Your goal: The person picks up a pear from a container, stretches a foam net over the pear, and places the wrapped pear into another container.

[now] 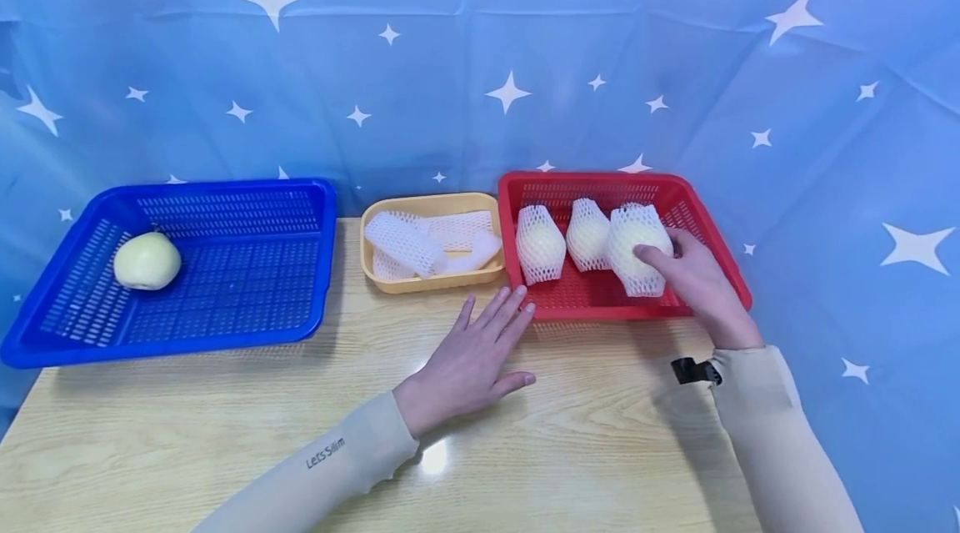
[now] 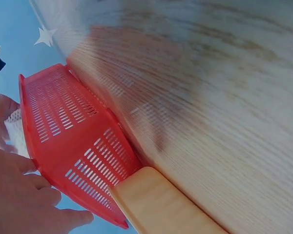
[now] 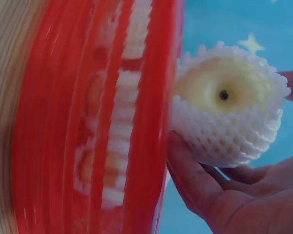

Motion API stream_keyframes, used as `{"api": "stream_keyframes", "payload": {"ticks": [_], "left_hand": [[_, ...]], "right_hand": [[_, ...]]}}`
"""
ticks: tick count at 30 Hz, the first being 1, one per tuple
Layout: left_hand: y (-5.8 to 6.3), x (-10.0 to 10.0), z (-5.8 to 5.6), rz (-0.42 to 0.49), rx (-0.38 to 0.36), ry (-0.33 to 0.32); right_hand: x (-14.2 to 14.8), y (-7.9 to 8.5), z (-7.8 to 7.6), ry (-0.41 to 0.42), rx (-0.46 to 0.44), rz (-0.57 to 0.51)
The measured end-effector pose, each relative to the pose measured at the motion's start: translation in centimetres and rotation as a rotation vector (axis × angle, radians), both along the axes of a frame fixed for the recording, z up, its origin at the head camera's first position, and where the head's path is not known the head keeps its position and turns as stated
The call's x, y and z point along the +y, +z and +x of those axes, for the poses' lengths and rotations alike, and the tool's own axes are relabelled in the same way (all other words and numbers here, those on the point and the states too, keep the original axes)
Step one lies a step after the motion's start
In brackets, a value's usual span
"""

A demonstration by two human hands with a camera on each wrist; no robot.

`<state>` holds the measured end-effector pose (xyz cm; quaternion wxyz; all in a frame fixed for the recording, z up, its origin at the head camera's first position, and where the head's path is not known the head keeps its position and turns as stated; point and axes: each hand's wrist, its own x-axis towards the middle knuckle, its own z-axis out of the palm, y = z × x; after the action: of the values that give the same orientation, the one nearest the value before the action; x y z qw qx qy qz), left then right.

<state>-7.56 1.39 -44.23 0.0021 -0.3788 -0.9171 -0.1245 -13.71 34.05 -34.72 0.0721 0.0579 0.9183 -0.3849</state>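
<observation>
My right hand (image 1: 697, 274) grips a pale yellow pear (image 1: 637, 248) in a white foam net, over the right part of the red basket (image 1: 570, 312). In the right wrist view the net is open at one end, showing the dark dimple of the pear (image 3: 223, 95), with fingers and thumb round its sides. Two more netted pears, one at the left (image 1: 541, 248) and one at the back (image 1: 588, 237), are in the red basket. My left hand (image 1: 468, 366) has its fingers stretched out, fingertips right at the basket's front left corner.
A yellow tray (image 1: 397, 286) with several loose foam nets (image 1: 405, 243) stands against the red basket's left side. On the left, a blue basket (image 1: 225, 341) holds one bare pear (image 1: 147, 260). A blue star-patterned curtain (image 1: 420, 57) hangs behind the wooden table (image 1: 225, 424).
</observation>
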Motion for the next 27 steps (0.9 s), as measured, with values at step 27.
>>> {"api": "stream_keyframes", "payload": {"ticks": [27], "left_hand": [[-0.2, 0.3, 0.2, 0.009, -0.029, 0.002]], "right_hand": [[0.9, -3.8, -2.6, 0.200, -0.156, 0.422]]}}
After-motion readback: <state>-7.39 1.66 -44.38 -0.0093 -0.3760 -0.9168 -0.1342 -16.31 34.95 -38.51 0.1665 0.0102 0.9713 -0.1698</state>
